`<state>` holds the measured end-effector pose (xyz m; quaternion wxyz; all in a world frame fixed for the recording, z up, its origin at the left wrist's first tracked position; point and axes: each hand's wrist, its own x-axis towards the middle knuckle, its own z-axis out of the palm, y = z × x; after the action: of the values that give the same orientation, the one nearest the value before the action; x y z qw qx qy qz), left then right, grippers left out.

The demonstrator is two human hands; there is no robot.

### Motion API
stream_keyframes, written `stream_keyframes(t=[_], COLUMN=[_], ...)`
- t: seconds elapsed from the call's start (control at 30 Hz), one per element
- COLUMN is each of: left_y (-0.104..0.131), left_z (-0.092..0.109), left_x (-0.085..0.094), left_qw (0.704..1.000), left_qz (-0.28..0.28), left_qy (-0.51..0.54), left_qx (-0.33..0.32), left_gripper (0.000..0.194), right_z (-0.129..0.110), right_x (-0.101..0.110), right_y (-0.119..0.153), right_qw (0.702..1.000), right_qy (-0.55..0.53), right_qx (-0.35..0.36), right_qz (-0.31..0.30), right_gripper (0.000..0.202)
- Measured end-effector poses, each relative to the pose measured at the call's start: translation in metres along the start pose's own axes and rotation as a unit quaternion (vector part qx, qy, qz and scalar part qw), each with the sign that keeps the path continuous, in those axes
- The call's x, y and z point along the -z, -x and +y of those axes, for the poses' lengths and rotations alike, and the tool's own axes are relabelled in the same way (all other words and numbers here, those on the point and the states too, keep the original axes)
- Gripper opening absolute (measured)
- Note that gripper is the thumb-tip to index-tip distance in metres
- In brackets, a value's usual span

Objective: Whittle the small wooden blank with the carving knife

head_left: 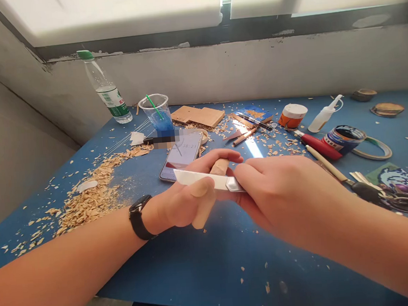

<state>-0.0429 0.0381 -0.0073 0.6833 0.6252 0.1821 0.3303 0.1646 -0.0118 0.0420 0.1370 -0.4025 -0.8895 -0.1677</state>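
Observation:
My left hand (pixel 186 197), with a black watch on its wrist, is wrapped round a pale piece of wood (pixel 204 211) that tilts toward me over the table. My right hand (pixel 270 185) grips a carving knife, its handle hidden in the fist. The knife blade (pixel 202 179) points left and lies across the wood, close to my left thumb. Whether its edge cuts into the wood I cannot tell. Behind my left hand a phone (pixel 183 152) rests on the table, its screen lit.
Wood shavings (pixel 97 194) are heaped at the left on the blue table (pixel 213 275). A water bottle (pixel 109 94), a plastic cup (pixel 158 116) and wooden boards (pixel 199 115) stand behind. Rightward are a glue bottle (pixel 324 115), an orange-white jar (pixel 293 116), a red-handled tool (pixel 320 146) and scissors (pixel 402 205).

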Motion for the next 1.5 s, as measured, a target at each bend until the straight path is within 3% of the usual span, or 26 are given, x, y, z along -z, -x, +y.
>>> stream_keyframes(t=[0.17,0.33,0.47,0.63,0.7,0.87,1.03,1.27,1.5], left_y=[0.001,-0.003,-0.004,-0.002,-0.001,0.001,0.002,-0.002,-0.006], left_z=[0.002,-0.001,-0.003,-0.003,-0.005,-0.011,-0.012,-0.014,-0.010], left_x=[0.001,-0.004,-0.004,-0.003,-0.002,0.005,0.009,0.008,0.006], left_qw=[0.998,0.999,0.997,0.980,0.979,0.987,0.990,0.990,0.984], left_qz=[0.010,0.028,0.059,0.084,0.084,0.070,0.057,0.055,0.066], left_qy=[-0.055,-0.011,-0.040,-0.163,-0.167,-0.137,-0.127,-0.127,-0.151], left_qx=[-0.020,-0.020,-0.039,-0.081,-0.079,-0.037,-0.021,-0.031,-0.062], left_gripper=[0.068,0.055,0.049,0.058,0.065,0.079,0.084,0.082,0.072], right_z=[-0.002,-0.003,-0.005,-0.006,-0.005,-0.004,-0.003,-0.004,-0.001], right_x=[0.000,0.000,0.000,-0.001,-0.001,0.003,0.006,0.008,0.003], right_y=[0.001,0.001,0.000,-0.001,-0.001,0.002,0.004,0.005,0.004], right_qw=[0.999,0.995,0.993,0.989,0.989,0.998,0.996,0.999,0.997], right_qy=[-0.002,0.005,0.017,-0.006,-0.020,-0.018,-0.042,-0.004,-0.033], right_qx=[-0.019,-0.074,-0.085,-0.130,-0.131,-0.061,-0.025,0.009,-0.021], right_qz=[-0.046,-0.062,-0.077,-0.075,-0.071,-0.028,-0.079,-0.041,-0.069], right_gripper=[0.011,0.008,0.012,0.043,0.049,0.027,0.014,0.014,0.009])
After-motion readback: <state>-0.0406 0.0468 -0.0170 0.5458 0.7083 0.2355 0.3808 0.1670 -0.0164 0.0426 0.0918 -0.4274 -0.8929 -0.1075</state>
